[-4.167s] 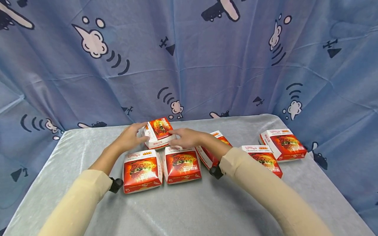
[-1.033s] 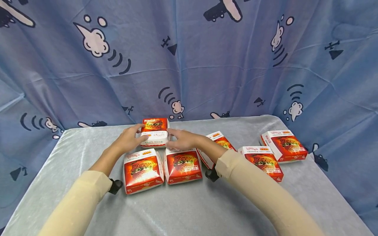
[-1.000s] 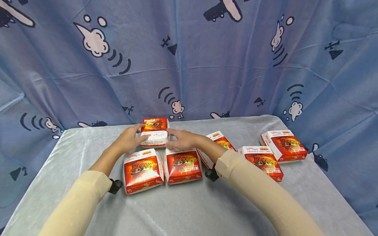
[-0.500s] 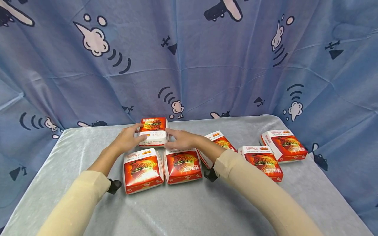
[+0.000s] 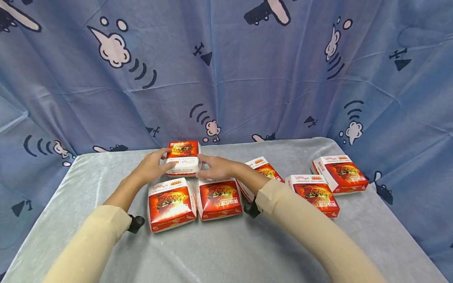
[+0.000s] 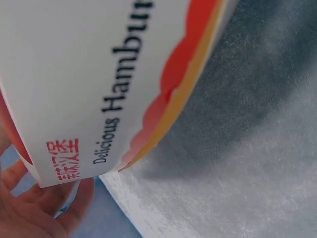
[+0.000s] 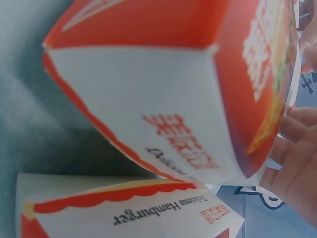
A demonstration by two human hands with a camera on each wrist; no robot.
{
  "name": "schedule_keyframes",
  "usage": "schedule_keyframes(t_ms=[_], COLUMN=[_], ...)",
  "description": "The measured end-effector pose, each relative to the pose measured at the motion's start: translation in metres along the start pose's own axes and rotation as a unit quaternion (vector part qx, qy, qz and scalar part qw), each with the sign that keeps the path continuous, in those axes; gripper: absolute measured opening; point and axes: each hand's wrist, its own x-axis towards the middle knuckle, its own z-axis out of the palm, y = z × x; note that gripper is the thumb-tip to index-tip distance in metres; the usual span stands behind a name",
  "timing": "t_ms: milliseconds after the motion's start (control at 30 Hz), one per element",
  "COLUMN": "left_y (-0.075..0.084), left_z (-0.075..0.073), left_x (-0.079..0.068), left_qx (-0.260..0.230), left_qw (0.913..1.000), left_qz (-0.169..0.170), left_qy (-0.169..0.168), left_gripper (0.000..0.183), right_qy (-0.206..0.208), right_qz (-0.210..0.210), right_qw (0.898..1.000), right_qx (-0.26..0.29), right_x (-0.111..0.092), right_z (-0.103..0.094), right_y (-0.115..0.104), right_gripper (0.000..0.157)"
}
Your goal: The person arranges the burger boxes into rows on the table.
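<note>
At the back of the table I hold a red and white hamburger box (image 5: 183, 159) between both hands. The left hand (image 5: 153, 165) grips its left side and the right hand (image 5: 216, 167) its right side, thumbs towards the front. Its burger picture faces up, with a white printed panel towards me. Just in front lie two more hamburger boxes, the left one (image 5: 171, 204) and the right one (image 5: 219, 198), nearly touching. In the left wrist view, a white box side (image 6: 89, 89) covers much of the frame. Box sides also hide part of the fingers in the right wrist view.
To the right, an angled hamburger box (image 5: 267, 171) lies partly under the right forearm. Beyond it are another box (image 5: 315, 194) and one (image 5: 341, 175) by the table's right edge. A grey cloth (image 5: 198, 251) covers the table; a blue patterned curtain (image 5: 233, 110) hangs behind.
The held hamburger box sat at a slant about four seconds ago; it has turned straighter, white panel towards me. Over the last second it has shifted slightly left with both hands.
</note>
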Motion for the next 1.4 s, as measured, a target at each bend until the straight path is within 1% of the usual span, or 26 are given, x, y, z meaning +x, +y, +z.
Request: schedule_keyframes(t_ms=[233,433,633,733,833,933,1033,1133,1200,1300,1400], left_y=[-0.001,-0.002,-0.002,-0.004,-0.01,-0.016,-0.02,-0.023,-0.026,-0.03,-0.034], left_z=[-0.002,-0.003,-0.004,-0.007,-0.009,-0.009,-0.008,-0.007,-0.006,-0.004,-0.003], left_x=[-0.001,-0.002,-0.002,-0.006,-0.011,-0.019,-0.029,-0.039,-0.046,-0.054,-0.06], left_qx=[0.009,0.005,-0.002,-0.005,-0.006,-0.012,-0.028,-0.044,-0.05,-0.057,-0.069], left_qw=[1.0,0.9999,1.0,0.9999,0.999,0.9973,0.996,0.9955,0.9952,0.9945,0.9925], left_qz=[0.003,0.013,0.007,0.01,0.029,0.05,0.06,0.067,0.072,0.083,0.101], left_qy=[-0.002,0.001,0.001,0.011,0.033,0.053,0.059,0.05,0.043,0.03,0.013], left_gripper=[0.061,0.061,0.062,0.061,0.06,0.061,0.064,0.066,0.066,0.065,0.063], right_qy=[0.0,-0.002,0.006,0.018,0.03,0.046,0.068,0.087,0.09,0.087,0.077], right_qz=[0.008,0.015,0.002,-0.015,-0.038,-0.07,-0.109,-0.143,-0.159,-0.168,-0.166], right_qw=[1.0,1.0,1.0,1.0,0.999,0.996,0.991,0.985,0.982,0.98,0.981], right_qx=[-0.001,0.002,-0.001,0.009,0.016,0.021,0.025,0.039,0.056,0.064,0.059], right_x=[0.001,0.001,-0.002,-0.006,-0.011,-0.019,-0.028,-0.037,-0.042,-0.05,-0.057], right_z=[-0.001,0.0,-0.003,-0.005,-0.007,-0.007,-0.006,-0.002,0.003,0.01,0.017], right_y=[-0.001,-0.002,-0.001,-0.001,-0.002,-0.005,-0.007,-0.007,-0.008,-0.01,-0.013], right_gripper=[0.076,0.075,0.076,0.075,0.074,0.072,0.07,0.07,0.07,0.072,0.071])
